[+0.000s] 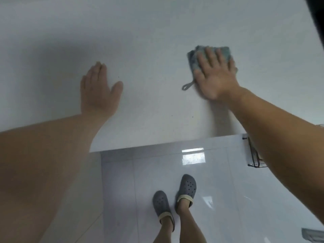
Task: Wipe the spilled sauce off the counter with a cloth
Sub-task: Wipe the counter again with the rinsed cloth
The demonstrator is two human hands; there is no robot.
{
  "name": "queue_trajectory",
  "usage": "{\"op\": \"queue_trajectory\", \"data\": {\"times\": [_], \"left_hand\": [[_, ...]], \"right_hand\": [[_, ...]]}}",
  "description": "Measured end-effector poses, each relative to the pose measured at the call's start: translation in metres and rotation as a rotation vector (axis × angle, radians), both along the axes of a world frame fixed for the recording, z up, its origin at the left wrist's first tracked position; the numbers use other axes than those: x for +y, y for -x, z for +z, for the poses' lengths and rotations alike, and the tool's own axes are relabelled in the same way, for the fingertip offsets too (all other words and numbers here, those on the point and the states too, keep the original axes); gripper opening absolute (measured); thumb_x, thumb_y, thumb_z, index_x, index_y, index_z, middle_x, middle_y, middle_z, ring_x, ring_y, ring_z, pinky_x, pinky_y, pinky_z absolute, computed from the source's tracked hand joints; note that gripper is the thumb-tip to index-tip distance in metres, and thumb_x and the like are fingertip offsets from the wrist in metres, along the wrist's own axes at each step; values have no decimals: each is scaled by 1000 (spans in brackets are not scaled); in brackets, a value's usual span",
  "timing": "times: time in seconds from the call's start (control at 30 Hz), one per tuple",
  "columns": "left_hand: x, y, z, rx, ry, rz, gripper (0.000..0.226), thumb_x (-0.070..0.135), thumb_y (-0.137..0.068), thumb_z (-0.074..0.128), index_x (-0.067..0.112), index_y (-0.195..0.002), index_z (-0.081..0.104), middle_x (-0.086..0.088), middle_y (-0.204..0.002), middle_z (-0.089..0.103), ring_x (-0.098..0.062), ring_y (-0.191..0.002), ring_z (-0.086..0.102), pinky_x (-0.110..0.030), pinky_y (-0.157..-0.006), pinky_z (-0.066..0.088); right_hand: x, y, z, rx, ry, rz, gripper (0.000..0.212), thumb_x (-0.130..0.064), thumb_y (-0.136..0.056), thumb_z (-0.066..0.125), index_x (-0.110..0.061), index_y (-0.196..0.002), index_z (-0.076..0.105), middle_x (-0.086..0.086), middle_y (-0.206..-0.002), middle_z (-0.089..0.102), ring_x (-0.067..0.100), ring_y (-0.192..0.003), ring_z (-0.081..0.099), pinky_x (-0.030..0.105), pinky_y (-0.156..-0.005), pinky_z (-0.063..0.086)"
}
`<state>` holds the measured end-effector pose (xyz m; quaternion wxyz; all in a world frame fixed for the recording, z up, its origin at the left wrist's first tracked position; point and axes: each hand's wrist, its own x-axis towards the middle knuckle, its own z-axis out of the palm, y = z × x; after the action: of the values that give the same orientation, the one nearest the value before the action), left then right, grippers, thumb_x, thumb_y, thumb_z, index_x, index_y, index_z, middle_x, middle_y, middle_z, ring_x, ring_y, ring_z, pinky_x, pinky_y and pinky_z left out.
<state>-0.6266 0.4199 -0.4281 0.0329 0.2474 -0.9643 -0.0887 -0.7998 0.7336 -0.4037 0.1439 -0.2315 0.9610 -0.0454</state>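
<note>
A blue-green cloth (193,57) with a grey hanging loop lies flat on the white counter (149,41), right of the middle. My right hand (216,74) presses down on it with straight, spread fingers, covering most of the cloth. My left hand (98,88) rests palm-down on the bare counter to the left, fingers straight and together, well apart from the cloth. I see no sauce on the counter, only a few tiny dark specks near its front edge. The image is slightly blurred around the right hand.
The counter's front edge (157,145) runs across the middle of the view. Below it is a glossy white tiled floor with my feet in grey clogs (175,195). A dark wire rack (254,153) hangs at the counter's right side, behind my right forearm.
</note>
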Motion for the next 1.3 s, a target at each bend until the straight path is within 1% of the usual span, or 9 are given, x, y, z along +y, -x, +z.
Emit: {"op": "queue_trajectory", "data": {"times": [0.1,0.33,0.57,0.7,0.8,1.03,1.17,1.23,1.3], "left_hand": [[-1,1,-3,-10,15,-19,76,54,-101,36,7,-160,25,-13,-168,21,-29,-155,19,-47,-127,10],[43,-15,6,-18,-15,-313,70,50,-103,34,7,-157,31,-14,-166,28,-31,-153,24,-48,-127,14],[114,-47,1,10,-155,-338,82,65,-95,27,15,-160,27,-2,-169,22,-16,-157,14,-42,-128,7],[112,-48,3,25,-192,-320,84,67,-96,29,16,-162,19,-3,-169,23,-15,-157,14,-40,-128,6],[113,-49,4,29,-178,-325,83,66,-98,30,16,-162,19,-3,-169,23,-16,-157,14,-39,-128,6],[118,-43,7,62,-223,-239,74,56,-101,43,17,-161,23,-3,-165,32,-20,-153,23,-41,-127,12],[127,-7,7,163,-231,-101,71,52,-101,42,13,-158,27,-7,-157,43,-28,-144,36,-45,-123,25],[130,23,8,178,-248,-47,70,49,-103,41,9,-159,27,-14,-159,39,-32,-146,33,-44,-123,23],[127,53,10,170,-254,-30,69,48,-104,38,8,-159,25,-15,-162,35,-31,-149,29,-43,-124,20]], "right_hand": [[-20,-29,0,-31,47,-166,70,-59,-108,16,-32,-171,1,-1,-179,-7,29,-164,-11,61,-128,-12],[-21,-121,-5,-36,42,330,76,-69,-105,19,-37,-170,-3,-5,-179,-9,22,-164,-13,55,-129,-14],[22,-110,-6,-6,53,-213,80,-68,-104,19,-29,-171,1,2,-179,-8,30,-164,-11,61,-128,-12],[-2,-179,-13,-23,42,218,84,-70,-99,9,-28,-171,-4,4,-179,-11,33,-164,-14,61,-127,-15],[20,-180,-13,1,28,388,83,-71,-100,18,-33,-171,-1,0,-179,-6,29,-165,-9,56,-129,-13],[114,-98,-10,10,45,-233,81,-76,-102,18,-35,-171,0,-3,-179,-5,27,-165,-8,58,-130,-8],[60,-96,-10,1,51,-618,81,-63,-104,20,-22,-171,1,8,-179,-7,35,-164,-11,66,-126,-9],[20,-106,-13,-16,56,-394,80,-62,-105,17,-21,-171,-6,9,-178,-14,36,-163,-16,67,-125,-15],[-3,-117,-13,-46,52,33,80,-65,-105,15,-26,-170,-11,4,-177,-20,32,-162,-22,62,-124,-21]]}}
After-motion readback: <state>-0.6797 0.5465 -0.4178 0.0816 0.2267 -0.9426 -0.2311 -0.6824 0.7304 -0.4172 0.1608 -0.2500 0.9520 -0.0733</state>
